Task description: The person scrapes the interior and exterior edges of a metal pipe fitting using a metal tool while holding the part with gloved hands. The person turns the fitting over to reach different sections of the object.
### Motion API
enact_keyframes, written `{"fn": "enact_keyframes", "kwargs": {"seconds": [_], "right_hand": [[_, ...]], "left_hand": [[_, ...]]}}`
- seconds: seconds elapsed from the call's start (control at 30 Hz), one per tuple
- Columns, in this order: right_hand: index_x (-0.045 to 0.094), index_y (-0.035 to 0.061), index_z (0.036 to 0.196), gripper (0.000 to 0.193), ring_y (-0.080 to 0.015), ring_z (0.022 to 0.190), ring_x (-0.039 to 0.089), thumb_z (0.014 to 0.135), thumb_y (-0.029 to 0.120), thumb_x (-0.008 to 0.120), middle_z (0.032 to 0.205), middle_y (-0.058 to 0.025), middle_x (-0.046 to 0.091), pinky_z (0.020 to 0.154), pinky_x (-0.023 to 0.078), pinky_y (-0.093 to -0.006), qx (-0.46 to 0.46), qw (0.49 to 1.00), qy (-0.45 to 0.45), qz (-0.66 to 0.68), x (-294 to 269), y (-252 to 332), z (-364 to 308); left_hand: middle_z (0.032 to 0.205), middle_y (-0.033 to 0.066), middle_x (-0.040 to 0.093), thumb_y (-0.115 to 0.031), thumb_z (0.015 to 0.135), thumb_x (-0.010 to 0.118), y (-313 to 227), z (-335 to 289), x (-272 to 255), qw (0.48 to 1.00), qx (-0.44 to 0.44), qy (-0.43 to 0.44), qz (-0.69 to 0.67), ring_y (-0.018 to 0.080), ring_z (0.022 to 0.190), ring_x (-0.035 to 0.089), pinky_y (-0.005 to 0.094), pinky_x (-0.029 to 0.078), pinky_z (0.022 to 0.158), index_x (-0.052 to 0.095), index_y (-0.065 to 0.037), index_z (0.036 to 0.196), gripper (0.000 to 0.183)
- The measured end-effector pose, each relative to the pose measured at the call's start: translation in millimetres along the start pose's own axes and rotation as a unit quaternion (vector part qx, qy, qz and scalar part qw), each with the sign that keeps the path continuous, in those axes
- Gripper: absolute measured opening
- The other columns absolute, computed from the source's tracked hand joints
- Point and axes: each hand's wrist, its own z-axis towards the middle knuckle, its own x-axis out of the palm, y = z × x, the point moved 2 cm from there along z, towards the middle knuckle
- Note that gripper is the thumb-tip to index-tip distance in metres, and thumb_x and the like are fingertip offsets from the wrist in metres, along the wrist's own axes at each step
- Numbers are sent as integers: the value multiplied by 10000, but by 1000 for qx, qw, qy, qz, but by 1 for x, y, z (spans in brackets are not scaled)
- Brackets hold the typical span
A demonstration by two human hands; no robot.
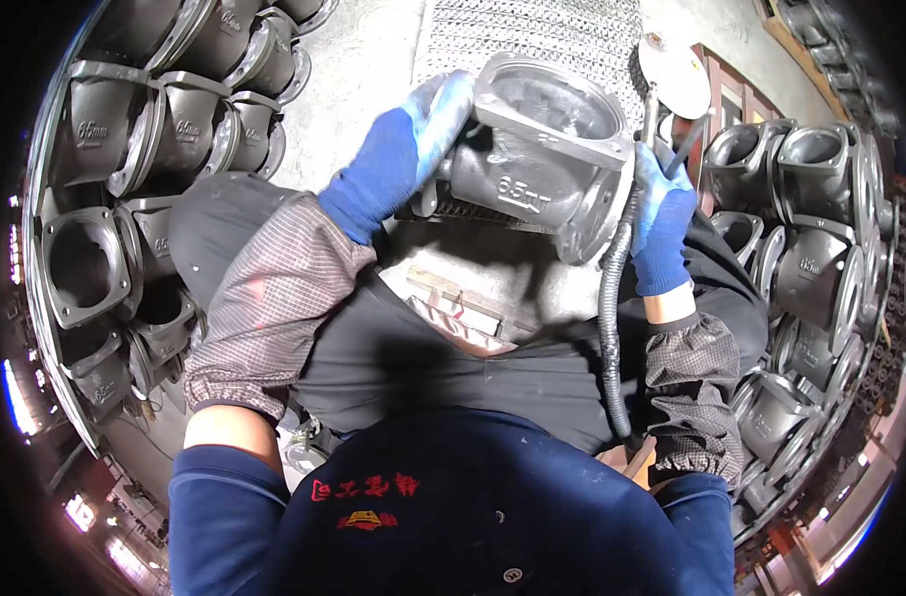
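Observation:
A dark grey cast-metal valve body (532, 169) with raised markings and several flanges is in front of me, its wide square opening tilted upward. My left hand (418, 139), in a blue glove, grips its left side; the thumb is hidden. To the right of the casting, my gloved right hand (662, 204) is closed around a slim rod-like tool (651, 117), whose working end I cannot make out. A black corrugated hose (612, 328) runs down beside this hand, past the casting's right flange, toward my lap.
A chain-like metal mat (528, 30) lies beyond the casting. Similar castings are stacked at left (100, 129) and right (816, 268). A white round lamp-like object (675, 74) stands beyond my right hand. Below the casting, between my legs, is a pale wooden piece (458, 318).

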Motion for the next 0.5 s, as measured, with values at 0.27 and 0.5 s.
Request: {"fn": "enact_keyframes", "kwargs": {"seconds": [0.27, 0.5], "right_hand": [[588, -52, 1076, 236, -68, 755, 498, 891, 95, 573, 853, -25, 604, 664, 431, -229, 32, 999, 11, -13, 2, -15, -37], [528, -74, 1173, 294, -155, 930, 577, 928, 85, 493, 1037, -125, 624, 832, 453, -276, 73, 995, 68, -29, -15, -29, -79]], "left_hand": [[1266, 296, 436, -109, 859, 547, 25, -31, 16, 967, 111, 17, 228, 349, 814, 646, 328, 551, 646, 578, -71, 1096, 242], [1011, 36, 529, -4, 878, 516, -3, -84, 8, 980, -115, 16, -161, 15, 683, 470, 157, 441, 595, 234, -49, 1431, 622]]}}
